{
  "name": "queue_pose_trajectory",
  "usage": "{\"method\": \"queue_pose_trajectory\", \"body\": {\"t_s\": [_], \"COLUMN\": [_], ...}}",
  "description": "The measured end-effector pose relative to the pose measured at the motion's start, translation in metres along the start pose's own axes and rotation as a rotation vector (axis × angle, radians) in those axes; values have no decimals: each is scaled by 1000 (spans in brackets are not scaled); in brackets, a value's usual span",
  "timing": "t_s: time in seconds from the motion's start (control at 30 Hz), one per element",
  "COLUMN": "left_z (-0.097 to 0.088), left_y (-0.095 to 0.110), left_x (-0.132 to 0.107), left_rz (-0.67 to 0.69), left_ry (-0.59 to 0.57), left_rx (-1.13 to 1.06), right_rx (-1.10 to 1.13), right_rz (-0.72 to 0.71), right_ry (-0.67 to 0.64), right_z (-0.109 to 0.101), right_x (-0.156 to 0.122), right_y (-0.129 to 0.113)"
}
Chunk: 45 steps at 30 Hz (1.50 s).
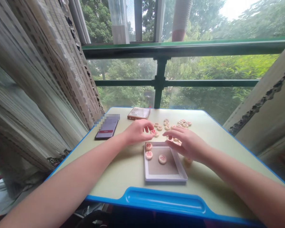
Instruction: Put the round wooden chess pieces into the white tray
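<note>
A shallow white box tray (165,177) lies on the pale table with three round wooden chess pieces (162,159) in it, marked in red. Behind it several more pieces (175,124) lie scattered. My left hand (137,130) hovers just beyond the tray's far left corner, fingers curled and pinching a red-marked piece (153,131). My right hand (187,143) rests over the tray's far right corner, fingers stretched flat over some loose pieces, holding nothing that shows.
A dark phone (106,128) lies at the table's far left. A box lid (139,113) with a printed top sits at the back edge. The table has a blue rim (166,202). Curtains hang on both sides, a green railing behind.
</note>
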<state>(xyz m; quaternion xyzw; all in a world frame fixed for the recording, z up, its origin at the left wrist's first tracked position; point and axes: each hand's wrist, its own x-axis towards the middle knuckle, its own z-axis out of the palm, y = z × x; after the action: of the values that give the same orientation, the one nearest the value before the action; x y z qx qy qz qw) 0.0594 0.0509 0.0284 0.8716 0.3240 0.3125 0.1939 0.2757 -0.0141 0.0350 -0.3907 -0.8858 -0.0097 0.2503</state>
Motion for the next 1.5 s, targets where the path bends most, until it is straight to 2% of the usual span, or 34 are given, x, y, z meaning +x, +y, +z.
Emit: {"method": "queue_pose_trajectory", "body": {"t_s": [0.1, 0.2, 0.3, 0.5, 0.6, 0.67, 0.83, 0.97, 1.03, 1.37, 1.5], "left_z": [2, 4, 5, 1, -1, -2, -9, -15, -17, -20, -22], "left_y": [11, 19, 24, 24, 14, 3, -20, -20, -17, -7, -4], "left_x": [-1, -4, -5, -6, -3, -1, 3, 1, 0, -1, -1], "left_rz": [54, 148, 183, 141, 47, -11, -199, -354, -382, -441, -446], "left_ry": [-10, -24, -32, -82, -48, -46, -262, -521, -597, -617, -702], "left_rx": [-65, -58, -39, -90, -156, -104, -74, -133, -131, -170, -166], "right_rx": [48, 96, 160, 293, 264, 231, 153, 109, 90, 54, 67], "right_rz": [112, 239, 322, 445, 447, 436, 399, 402, 406, 378, 369], "right_ry": [16, -63, -110, -67, -53, -57, -133, -249, -273, -220, -201], "right_z": [3, 4, 3, 0, -1, -1, -3, -4, -4, 3, 5], "right_x": [1, 3, 5, 7, 7, 7, 7, 8, 8, 7, 7], "right_y": [0, -9, -16, -17, -15, -13, -13, -13, -14, -7, -6]}}
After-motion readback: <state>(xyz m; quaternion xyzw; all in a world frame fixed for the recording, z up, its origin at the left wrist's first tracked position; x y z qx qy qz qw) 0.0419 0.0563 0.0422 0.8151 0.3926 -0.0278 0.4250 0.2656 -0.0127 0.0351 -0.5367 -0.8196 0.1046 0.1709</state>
